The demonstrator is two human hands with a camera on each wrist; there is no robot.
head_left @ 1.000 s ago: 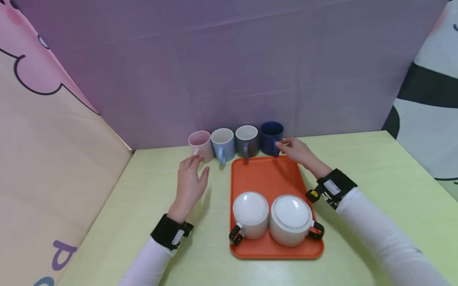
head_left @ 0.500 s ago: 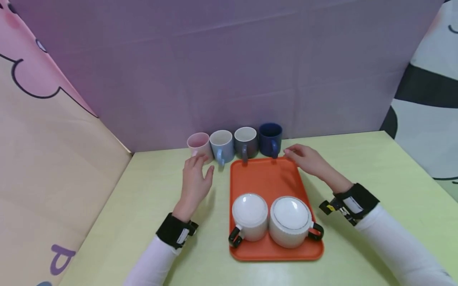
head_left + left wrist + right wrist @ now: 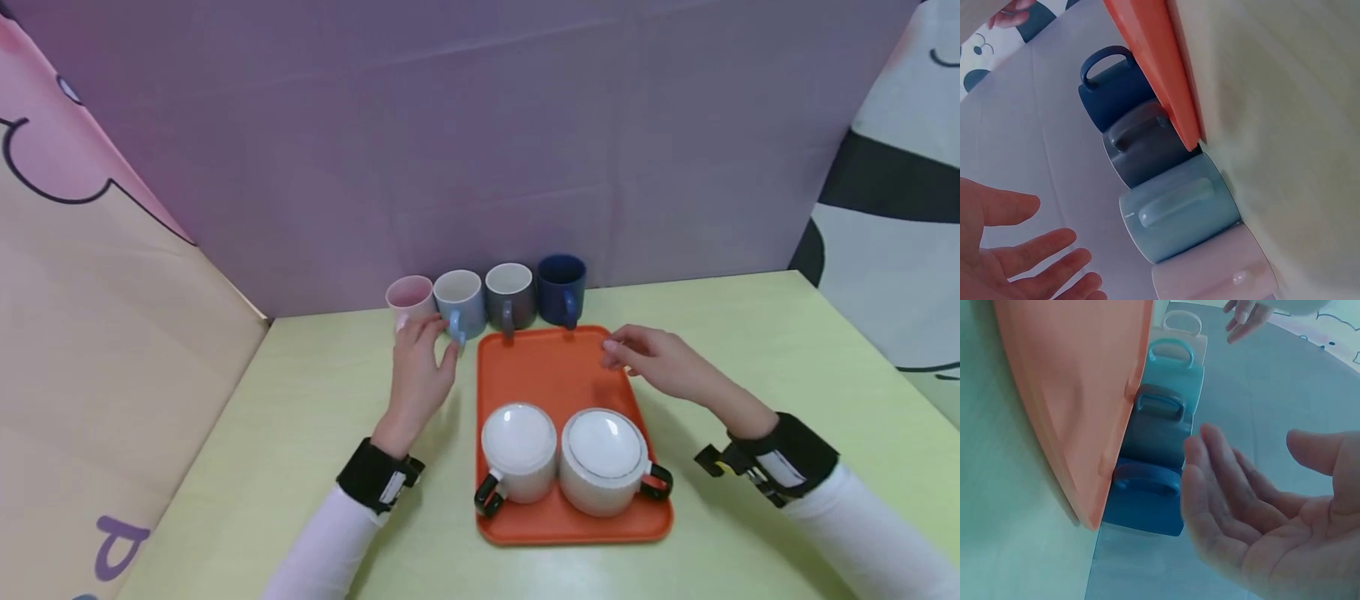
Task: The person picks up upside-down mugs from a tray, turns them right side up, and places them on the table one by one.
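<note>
Four mugs stand in a row against the back wall: pink (image 3: 409, 294), light blue (image 3: 461, 297), grey (image 3: 510, 292) and dark blue (image 3: 562, 286). In front of them lies an orange tray (image 3: 555, 367) carrying two white mugs (image 3: 519, 448) (image 3: 603, 458) turned upside down. My left hand (image 3: 435, 342) hovers open just before the pink and light blue mugs; in the left wrist view its fingers (image 3: 1029, 259) are spread and apart from the light blue mug (image 3: 1179, 215). My right hand (image 3: 611, 354) floats open over the tray's far right corner, holding nothing, a little short of the dark blue mug (image 3: 1147, 500).
The yellow-green table (image 3: 750, 350) meets a purple back wall (image 3: 480, 150), and printed panels stand at the left (image 3: 112, 333) and right (image 3: 885, 250). The tray's far half (image 3: 547, 358) holds nothing.
My right hand has drawn back from the dark blue mug toward me, over the tray's corner. My left hand has moved forward, closer to the pink and light blue mugs.
</note>
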